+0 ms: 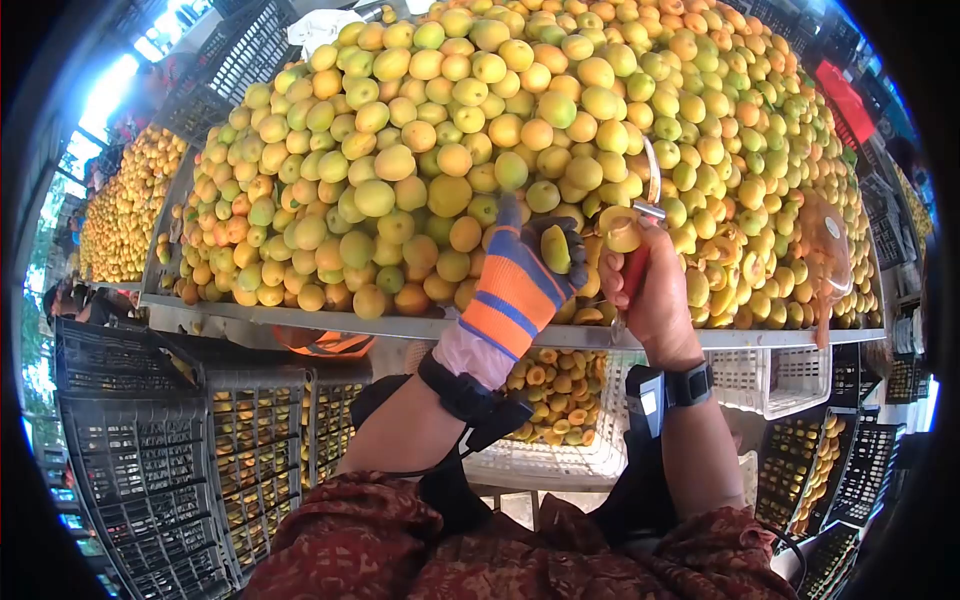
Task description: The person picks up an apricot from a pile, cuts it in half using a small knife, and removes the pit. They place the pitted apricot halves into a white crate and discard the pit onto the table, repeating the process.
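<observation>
a: left hand (520,285)?
b: gloved, orange with blue stripes, dark fingertips. fingers curl around one apricot (556,250), greenish-yellow, held just in front of the pile.

a: right hand (652,295)?
b: bare. fist closed on a tool (637,268) with a red handle; a thin curved metal part rises above the knuckles. a second fruit (620,230), pale, sits at the thumb against the metal. cannot tell if it is cut.

a: hands apart?
b: just beside each other, over the near edge of the table (300,318).

a: the pile (450,120)?
b: covers the whole table. yellow and green fruit, some orange, heaped high toward the back.

a: below the table?
b: white crate (780,385) on the right, under the edge. black crates (140,450) stacked lower left, fruit showing through the mesh.

a: wrists?
b: dark watch (690,385) on the right wrist, a dark strap on the left.
</observation>
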`<state>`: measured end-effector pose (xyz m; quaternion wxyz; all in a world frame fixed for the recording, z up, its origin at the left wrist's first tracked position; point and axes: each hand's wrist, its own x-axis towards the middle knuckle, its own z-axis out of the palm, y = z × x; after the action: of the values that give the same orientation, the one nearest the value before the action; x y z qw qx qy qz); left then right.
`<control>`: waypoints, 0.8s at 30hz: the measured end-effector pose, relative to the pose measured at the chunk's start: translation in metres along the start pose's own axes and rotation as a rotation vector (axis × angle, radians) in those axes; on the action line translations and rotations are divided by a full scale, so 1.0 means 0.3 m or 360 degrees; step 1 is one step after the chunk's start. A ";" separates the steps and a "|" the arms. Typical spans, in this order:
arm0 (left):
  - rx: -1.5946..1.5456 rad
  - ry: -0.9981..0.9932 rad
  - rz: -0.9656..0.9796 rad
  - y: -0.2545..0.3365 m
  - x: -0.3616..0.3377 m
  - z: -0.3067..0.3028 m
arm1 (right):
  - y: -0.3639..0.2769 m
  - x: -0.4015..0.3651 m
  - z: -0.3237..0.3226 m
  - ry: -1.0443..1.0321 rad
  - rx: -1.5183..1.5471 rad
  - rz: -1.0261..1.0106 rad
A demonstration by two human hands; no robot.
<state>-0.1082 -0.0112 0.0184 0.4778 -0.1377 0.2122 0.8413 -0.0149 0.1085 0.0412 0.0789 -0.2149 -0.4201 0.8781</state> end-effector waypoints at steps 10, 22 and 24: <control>-0.0323 -0.0827 -0.0072 -0.025 -0.038 0.056 | -0.022 -0.008 -0.026 -0.0044 0.0117 -0.0167; 0.1767 -0.0611 0.0746 -0.051 -0.022 -0.054 | -0.045 -0.028 -0.038 0.0068 -0.0139 -0.0398; 0.1571 -0.0603 0.0695 -0.104 -0.050 -0.038 | -0.006 -0.044 0.002 -0.0052 -0.0088 -0.0400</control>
<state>-0.0732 -0.0138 0.0080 0.3303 0.3021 0.5141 0.7317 -0.0035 0.1049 0.0471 0.1755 -0.1483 -0.4689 0.8528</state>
